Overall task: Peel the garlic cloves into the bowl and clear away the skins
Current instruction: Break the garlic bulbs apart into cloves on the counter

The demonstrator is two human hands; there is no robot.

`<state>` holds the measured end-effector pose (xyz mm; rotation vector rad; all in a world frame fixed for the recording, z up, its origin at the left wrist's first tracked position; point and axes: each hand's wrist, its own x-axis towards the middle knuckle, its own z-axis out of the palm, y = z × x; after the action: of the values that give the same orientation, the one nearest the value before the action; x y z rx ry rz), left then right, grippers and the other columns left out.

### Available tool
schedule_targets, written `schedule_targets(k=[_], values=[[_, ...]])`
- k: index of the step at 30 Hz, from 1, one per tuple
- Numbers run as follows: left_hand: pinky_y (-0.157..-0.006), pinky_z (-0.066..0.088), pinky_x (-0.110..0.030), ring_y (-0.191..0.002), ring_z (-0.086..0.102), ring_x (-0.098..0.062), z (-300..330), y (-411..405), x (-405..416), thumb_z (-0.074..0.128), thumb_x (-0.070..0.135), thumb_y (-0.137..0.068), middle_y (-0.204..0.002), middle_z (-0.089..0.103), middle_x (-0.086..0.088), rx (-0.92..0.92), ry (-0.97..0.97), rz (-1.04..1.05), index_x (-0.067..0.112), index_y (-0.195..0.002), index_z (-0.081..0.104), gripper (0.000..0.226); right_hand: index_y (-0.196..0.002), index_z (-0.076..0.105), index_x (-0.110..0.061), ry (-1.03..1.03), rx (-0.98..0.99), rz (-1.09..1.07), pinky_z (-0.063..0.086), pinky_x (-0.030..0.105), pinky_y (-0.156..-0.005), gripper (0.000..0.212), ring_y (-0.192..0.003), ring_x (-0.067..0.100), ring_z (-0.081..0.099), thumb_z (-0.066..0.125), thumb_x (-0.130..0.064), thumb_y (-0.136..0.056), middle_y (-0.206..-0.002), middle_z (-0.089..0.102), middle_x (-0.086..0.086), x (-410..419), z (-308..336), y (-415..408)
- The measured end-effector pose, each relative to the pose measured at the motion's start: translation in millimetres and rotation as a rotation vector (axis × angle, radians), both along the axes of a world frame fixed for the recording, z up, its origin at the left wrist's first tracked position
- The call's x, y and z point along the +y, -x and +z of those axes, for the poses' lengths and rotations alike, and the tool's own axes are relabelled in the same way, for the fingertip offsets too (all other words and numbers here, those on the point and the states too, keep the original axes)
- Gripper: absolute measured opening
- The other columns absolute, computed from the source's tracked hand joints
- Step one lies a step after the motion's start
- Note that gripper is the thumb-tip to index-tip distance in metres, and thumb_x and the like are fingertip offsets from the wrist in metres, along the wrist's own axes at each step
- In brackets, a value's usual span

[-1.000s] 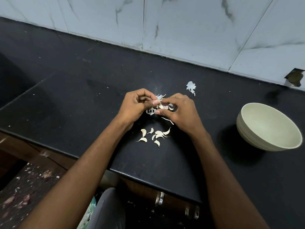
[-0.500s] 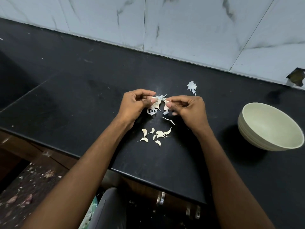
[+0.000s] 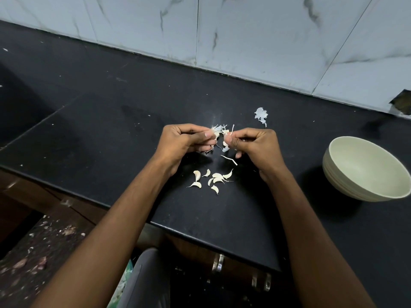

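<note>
What exactly sits between the two hands is hard to make out: a small tangle of pale papery garlic skin and bits of clove is showing there, but the curled fingers are covering most of it, and whether each hand has a whole clove or only skin cannot be told. The round pale green bowl is sitting on the black stone surface, well to the right of the hands; the part of its inside that is showing is bare, while its near inner wall is hidden by the rim. The left hand is curling its fingers and pinching the tangle between thumb and forefinger. The right hand is likewise curling its fingers, thumb pressing against the forefinger on a bit of skin, a thin strip sticking up above the pinch. The two hands are almost touching at the fingertips, held just above the surface. Just nearer than the hands, a loose cluster of small cream curved garlic cloves is lying on the surface, with a thin white sliver of skin between the cluster and the right hand. A crumpled whitish scrap of skin is lying beyond the right hand, toward the grey-veined white tiled wall.
</note>
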<state>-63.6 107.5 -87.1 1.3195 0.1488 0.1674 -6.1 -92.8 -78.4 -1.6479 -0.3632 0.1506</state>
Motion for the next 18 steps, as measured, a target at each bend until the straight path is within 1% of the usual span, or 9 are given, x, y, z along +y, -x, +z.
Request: schedule_targets(k=[2, 4, 5, 7, 9, 11, 13, 16, 18], values=[[-0.078, 0.064, -0.033, -0.092, 0.078, -0.032, 1, 2, 1, 0.076, 0.000, -0.088, -0.096, 0.077, -0.024, 0.002, -0.009, -0.018, -0.006, -0.102, 0.074, 0.015, -0.089, 0.082, -0.006, -0.014, 0.005, 0.029, 0.053, 0.025, -0.058, 0.011, -0.057, 0.020, 0.060, 0.087, -0.012, -0.081, -0.082, 0.075, 0.022, 0, -1, 2], [-0.080, 0.064, -0.035, -0.093, 0.077, -0.035, 1, 6, 3, 0.078, 0.001, -0.086, -0.097, 0.076, -0.026, -0.023, -0.070, -0.055, -0.008, -0.102, 0.074, 0.020, -0.091, 0.082, -0.007, 0.008, -0.001, 0.087, 0.056, 0.027, -0.058, 0.010, -0.065, 0.025, 0.062, 0.085, -0.011, -0.083, -0.081, 0.075, 0.020, 0, -1, 7], [-0.082, 0.063, -0.036, -0.092, 0.076, -0.035, 0, 9, 5, 0.080, 0.002, -0.084, -0.096, 0.076, -0.027, -0.044, -0.114, -0.077, -0.009, -0.102, 0.074, 0.022, -0.091, 0.082, -0.007, 0.034, -0.007, 0.126, 0.056, 0.027, -0.057, 0.007, -0.066, 0.023, 0.063, 0.084, -0.009, -0.084, -0.079, 0.075, 0.016, 0, 0, 9], [-0.086, 0.061, -0.037, -0.091, 0.073, -0.034, -2, 17, 9, 0.084, 0.003, -0.079, -0.097, 0.076, -0.025, -0.081, -0.202, -0.130, -0.009, -0.099, 0.076, 0.024, -0.092, 0.081, -0.005, 0.102, -0.028, 0.205, 0.055, 0.024, -0.053, 0.004, -0.061, 0.014, 0.063, 0.080, -0.005, -0.088, -0.070, 0.073, 0.003, -3, -1, 14], [-0.088, 0.058, -0.034, -0.092, 0.072, -0.028, -4, 23, 13, 0.088, 0.004, -0.076, -0.099, 0.076, -0.020, -0.101, -0.297, -0.187, -0.006, -0.095, 0.078, 0.024, -0.093, 0.081, -0.005, 0.175, -0.057, 0.249, 0.053, 0.023, -0.052, 0.005, -0.056, 0.008, 0.063, 0.079, -0.007, -0.090, -0.067, 0.072, -0.002, -6, -1, 17], [-0.087, 0.056, -0.034, -0.091, 0.070, -0.027, -6, 25, 16, 0.090, 0.006, -0.072, -0.097, 0.074, -0.019, -0.108, -0.362, -0.214, -0.004, -0.092, 0.079, 0.025, -0.093, 0.083, -0.009, 0.236, -0.099, 0.254, 0.053, 0.025, -0.054, 0.007, -0.061, 0.009, 0.067, 0.083, -0.013, -0.087, -0.071, 0.075, -0.001, -8, 0, 19], [-0.085, 0.056, -0.035, -0.087, 0.071, -0.027, -5, 26, 16, 0.090, 0.004, -0.072, -0.093, 0.075, -0.020, -0.089, -0.359, -0.203, -0.005, -0.092, 0.079, 0.024, -0.092, 0.084, -0.012, 0.250, -0.106, 0.237, 0.053, 0.026, -0.055, 0.011, -0.067, 0.015, 0.072, 0.087, -0.016, -0.083, -0.076, 0.078, 0.002, -9, 3, 21], [-0.080, 0.058, -0.032, -0.079, 0.071, -0.024, -4, 26, 15, 0.088, 0.002, -0.074, -0.084, 0.076, -0.018, -0.093, -0.371, -0.170, -0.005, -0.092, 0.078, 0.021, -0.090, 0.083, -0.011, 0.232, -0.070, 0.215, 0.054, 0.025, -0.055, 0.016, -0.074, 0.027, 0.077, 0.090, -0.018, -0.078, -0.077, 0.079, 0.009, -10, 7, 24], [-0.078, 0.057, -0.029, -0.076, 0.070, -0.023, -4, 27, 14, 0.086, 0.001, -0.077, -0.082, 0.076, -0.019, -0.103, -0.389, -0.176, -0.006, -0.091, 0.077, 0.018, -0.089, 0.083, -0.009, 0.236, -0.053, 0.214, 0.055, 0.025, -0.056, 0.018, -0.077, 0.030, 0.078, 0.091, -0.020, -0.077, -0.076, 0.078, 0.011, -11, 7, 24]])
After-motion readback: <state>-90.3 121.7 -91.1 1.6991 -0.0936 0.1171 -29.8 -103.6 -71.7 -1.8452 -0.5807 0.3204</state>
